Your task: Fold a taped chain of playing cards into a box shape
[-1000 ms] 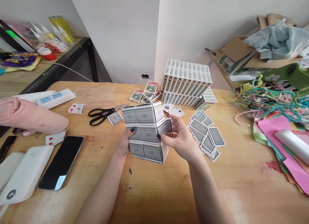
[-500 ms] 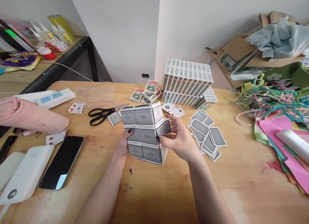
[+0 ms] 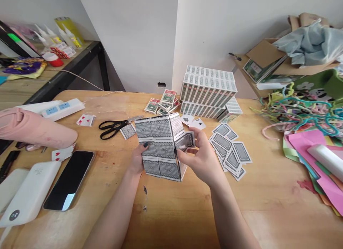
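Note:
A box-like block covered in grey-backed playing cards [image 3: 160,129] is raised over the table, tilted, in the head view. My left hand [image 3: 137,159] grips its left side, thumb on the front face and the other fingers hidden behind. At its right side, my right hand [image 3: 201,155] is closed on a playing card [image 3: 189,138] that sticks out from the side face. The right thumb lies near the block's edge. Loose playing cards [image 3: 227,149], backs up, lie right of my right hand. Black scissors [image 3: 112,129] rest beyond my left hand, touching another card [image 3: 128,131].
Stacked card boxes [image 3: 207,88] stand at the back, with several loose card packs [image 3: 163,101] beside them. Left are a phone [image 3: 69,179], a white power bank [image 3: 31,191], a pink roll [image 3: 40,129] and a power strip [image 3: 63,109]. Right are tangled pipe cleaners [image 3: 311,111] and coloured paper [image 3: 313,152].
The card in my right hand has moved slightly right and sticks out further from the block's side. The block has shifted very little, still held by my left hand.

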Demonstrator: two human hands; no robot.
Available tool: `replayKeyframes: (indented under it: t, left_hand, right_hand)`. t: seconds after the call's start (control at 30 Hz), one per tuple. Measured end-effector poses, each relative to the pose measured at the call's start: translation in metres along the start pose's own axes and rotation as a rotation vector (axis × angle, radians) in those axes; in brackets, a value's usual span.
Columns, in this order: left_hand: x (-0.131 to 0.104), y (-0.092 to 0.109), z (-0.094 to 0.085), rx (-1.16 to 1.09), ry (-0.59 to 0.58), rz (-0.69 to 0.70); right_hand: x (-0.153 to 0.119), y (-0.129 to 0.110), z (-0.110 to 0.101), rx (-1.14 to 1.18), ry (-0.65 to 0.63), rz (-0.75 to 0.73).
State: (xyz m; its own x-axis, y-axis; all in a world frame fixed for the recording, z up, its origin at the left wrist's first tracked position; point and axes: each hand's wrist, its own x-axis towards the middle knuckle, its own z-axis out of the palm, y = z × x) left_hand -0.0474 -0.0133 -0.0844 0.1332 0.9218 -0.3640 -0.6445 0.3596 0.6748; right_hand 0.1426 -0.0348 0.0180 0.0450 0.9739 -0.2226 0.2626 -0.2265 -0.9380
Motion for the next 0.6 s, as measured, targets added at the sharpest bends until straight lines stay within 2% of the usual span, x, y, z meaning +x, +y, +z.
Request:
replayKeyframes:
  t: [0.23, 0.4, 0.6]
  left_hand:
    - [-0.001, 0.003, 0.006, 0.053, 0.037, 0.005]
    - [-0.001, 0.003, 0.006, 0.11, 0.083, 0.024]
    - [-0.002, 0.0, 0.006, 0.145, 0.067, 0.055]
  right_hand:
    - [-0.005, -0.007, 0.002, -0.122, 0.056, 0.005]
    - [-0.005, -0.005, 0.0, -0.126, 0.071, -0.012]
    - [-0.001, 0.005, -0.006, 0.054, -0.048, 0.053]
